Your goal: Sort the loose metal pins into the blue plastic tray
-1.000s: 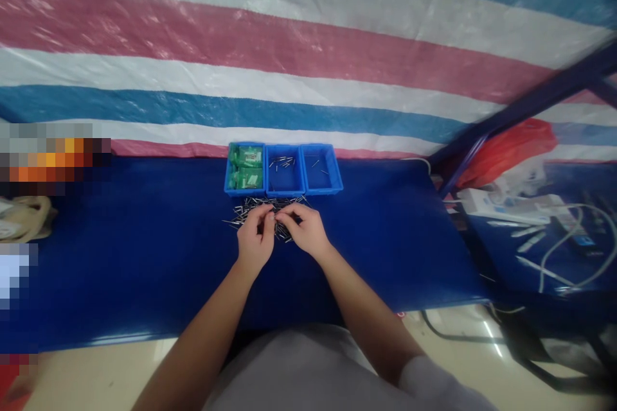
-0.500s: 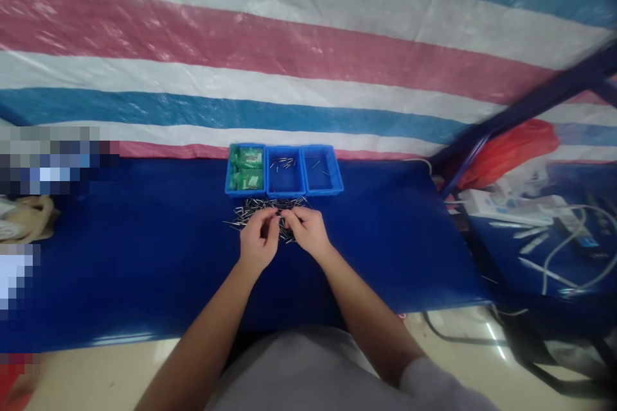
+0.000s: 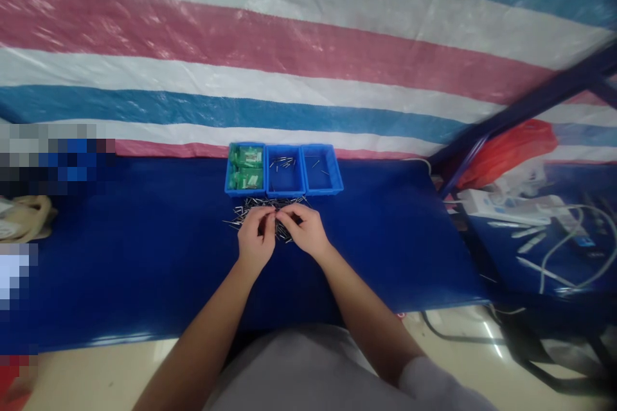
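Both hands meet over a heap of thin metal pieces [image 3: 245,210], screw- or rivet-like, on the blue table. My left hand [image 3: 255,234] is closed in a pinch, thumb against fingers. Its fingertips touch or nearly touch those of my right hand [image 3: 304,226], which is pinched too. Whatever lies between the fingertips is too small and covered to make out. Just beyond the heap stand three blue bins in a row. The left bin [image 3: 245,192] has green-marked packets [image 3: 249,157] in it, the middle bin [image 3: 285,191] several loose metal pieces, the right bin [image 3: 324,191] a few.
The blue tabletop [image 3: 144,250] stretches to both sides. A striped plastic sheet [image 3: 270,70] hangs behind it. On the right are a metal post [image 3: 465,164], a red bag [image 3: 511,151], a white power strip [image 3: 501,205] and cables. A beige bag [image 3: 31,221] lies far left.
My right hand has shifted slightly left, so the fingertips of both hands are closer together. The bins and their contents look the same.
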`<state>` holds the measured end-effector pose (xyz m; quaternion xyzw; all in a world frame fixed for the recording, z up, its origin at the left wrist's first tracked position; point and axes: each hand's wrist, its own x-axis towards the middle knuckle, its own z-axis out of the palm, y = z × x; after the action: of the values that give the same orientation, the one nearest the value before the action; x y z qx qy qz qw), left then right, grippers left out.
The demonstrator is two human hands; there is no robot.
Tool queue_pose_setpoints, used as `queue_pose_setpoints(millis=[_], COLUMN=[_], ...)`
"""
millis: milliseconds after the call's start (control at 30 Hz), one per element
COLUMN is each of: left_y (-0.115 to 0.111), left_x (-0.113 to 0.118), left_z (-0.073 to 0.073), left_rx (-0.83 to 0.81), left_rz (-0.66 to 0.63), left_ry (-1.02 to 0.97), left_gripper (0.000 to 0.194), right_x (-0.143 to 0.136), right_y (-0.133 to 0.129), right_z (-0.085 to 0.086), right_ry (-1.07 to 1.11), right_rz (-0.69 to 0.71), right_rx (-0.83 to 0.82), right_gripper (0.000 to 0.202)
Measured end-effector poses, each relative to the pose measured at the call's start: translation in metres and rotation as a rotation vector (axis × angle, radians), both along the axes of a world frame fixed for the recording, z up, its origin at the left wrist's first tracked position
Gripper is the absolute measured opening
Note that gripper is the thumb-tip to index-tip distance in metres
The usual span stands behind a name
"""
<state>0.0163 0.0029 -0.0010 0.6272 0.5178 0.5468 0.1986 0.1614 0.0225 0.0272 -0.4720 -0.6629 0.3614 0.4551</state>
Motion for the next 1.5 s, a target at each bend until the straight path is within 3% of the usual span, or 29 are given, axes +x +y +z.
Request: queue_pose_setpoints(millis=[200, 500, 700, 900, 1500], left_y=[-0.001, -0.004, -0.005, -0.004, -0.003], left_x=[0.0, 0.001, 0.002, 0.003, -0.002], left_z=[0.0, -0.001, 0.007, 0.008, 0.002], left_rx=[0.014, -0.044, -0.015, -0.004, -0.101], left_rz=[0.056, 0.043, 0.003, -0.024, 0.035], left_ry=[0.069, 0.068, 0.131, 0.158, 0.119], left_gripper=[0.019, 0.024, 0.019, 0.018, 0.019], right_x=[-0.001, 0.001, 0.002, 0.004, -0.001], right_y=[-0.001, 0.001, 0.001, 0.001, -0.001], right_z=[0.003, -0.002, -0.003, -0.003, -0.001], right_ry=[0.025, -0.002, 0.006, 0.075, 0.124], right_rz=[0.054, -0.036, -0.113, -0.083, 0.007], right_rx=[0.023, 0.015, -0.015, -0.075, 0.033], right_gripper=[0.011, 0.014, 0.027, 0.04, 0.012])
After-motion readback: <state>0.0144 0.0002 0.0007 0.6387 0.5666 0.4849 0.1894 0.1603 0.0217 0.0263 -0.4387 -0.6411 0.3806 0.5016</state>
